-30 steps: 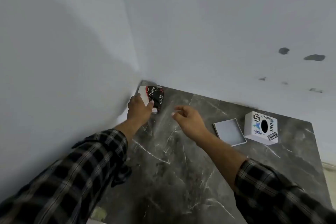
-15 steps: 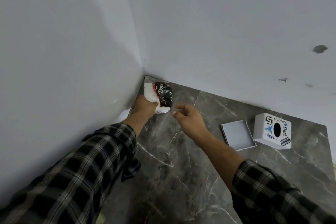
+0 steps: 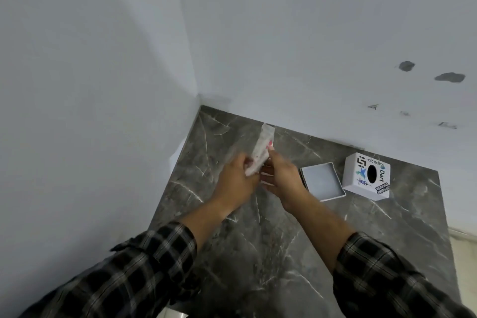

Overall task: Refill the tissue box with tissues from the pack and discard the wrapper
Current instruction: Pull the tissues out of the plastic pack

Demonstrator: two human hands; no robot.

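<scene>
Tissue pack [image 3: 260,152] sits up in the air between both hands, lifted off the dark marbled surface [image 3: 258,253] near its back left corner, where the two walls meet. The left hand [image 3: 236,183] grips the lower end of the pack, fingers wrapped round it, while the right hand [image 3: 281,178] closes in on the side of it, thumb and fingertips pinching at the wrapper about halfway up. The pack is blurred, so I cannot tell whether the wrapper is torn yet; it looks whole to me, white with a bit of pink print showing.

Over by the back edge, to the right of the hands, the tissue box [image 3: 366,175] stands with its oval hole facing the person, and its lid [image 3: 322,181] lies open-side up just beside it, between the box and the right hand.

My guess is that opening the wrapper comes next. To do that well, the left hand should hold the tissues firm through the plastic, and the right should pull at a seam or loose flap rather than the middle, so the stack comes out square and uncrumpled. Working lower, over the surface, would catch anything that slips. The wrapper should come away in one piece, easy to bin afterwards.
</scene>
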